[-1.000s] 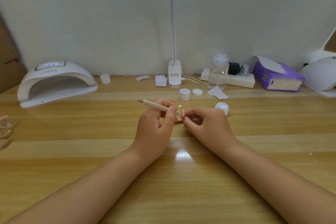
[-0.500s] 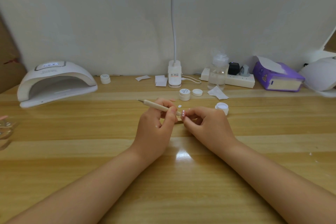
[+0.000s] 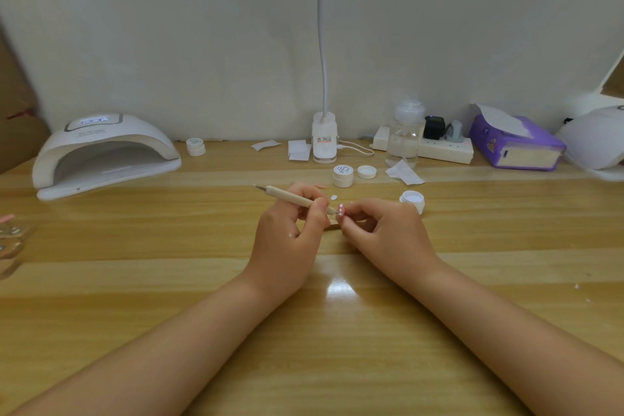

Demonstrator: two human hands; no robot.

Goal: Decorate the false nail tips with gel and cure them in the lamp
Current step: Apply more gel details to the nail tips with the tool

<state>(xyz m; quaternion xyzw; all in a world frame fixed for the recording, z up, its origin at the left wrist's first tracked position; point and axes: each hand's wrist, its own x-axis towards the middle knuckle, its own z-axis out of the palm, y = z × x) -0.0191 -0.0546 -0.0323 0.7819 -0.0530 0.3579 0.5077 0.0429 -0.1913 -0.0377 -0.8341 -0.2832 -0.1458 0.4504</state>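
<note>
The curing lamp point(image 3: 101, 152) stands far left on the surface point(image 3: 169, 240), its lettering too blurred to read, like the jar point(image 3: 342, 175). Left hand point(image 3: 287, 236) grips a dotting pen point(image 3: 297, 198); right hand point(image 3: 388, 233) pinches the nail tip point(image 3: 341, 212).

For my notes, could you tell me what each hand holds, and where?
Left hand grips the beige wooden dotting pen near its working tip; right hand pinches the small pink-dotted nail tip.

The curing lamp point(image 3: 104, 154) sits far left on the table point(image 3: 169, 246), jars point(image 3: 342, 175) perhaps just behind the hands.
</note>
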